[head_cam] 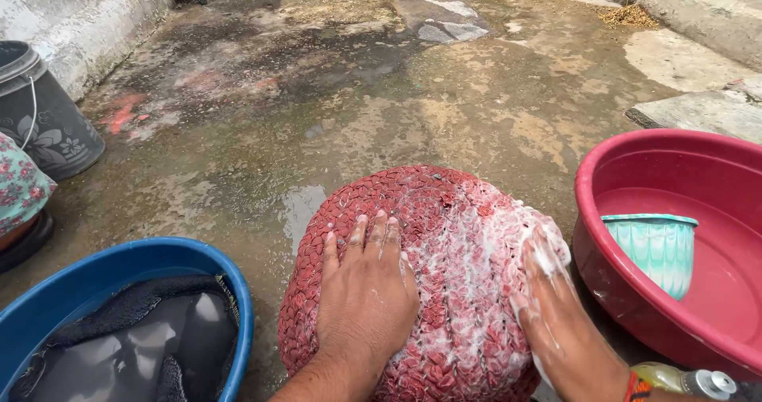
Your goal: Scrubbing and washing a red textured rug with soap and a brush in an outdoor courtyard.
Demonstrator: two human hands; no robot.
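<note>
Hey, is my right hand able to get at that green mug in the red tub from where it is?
Probably yes: the right hand lies on the red mat beside the red tub, and nothing covers the green mug.

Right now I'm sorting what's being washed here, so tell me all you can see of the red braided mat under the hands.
The red braided mat is a round piece of thick woven strands, dark red with white soapy lather across its right half. It lies wet on the damp concrete floor between the blue tub and the red basin. The left hand presses flat on it, fingers spread; the soapy right hand rests on its right side.
</note>
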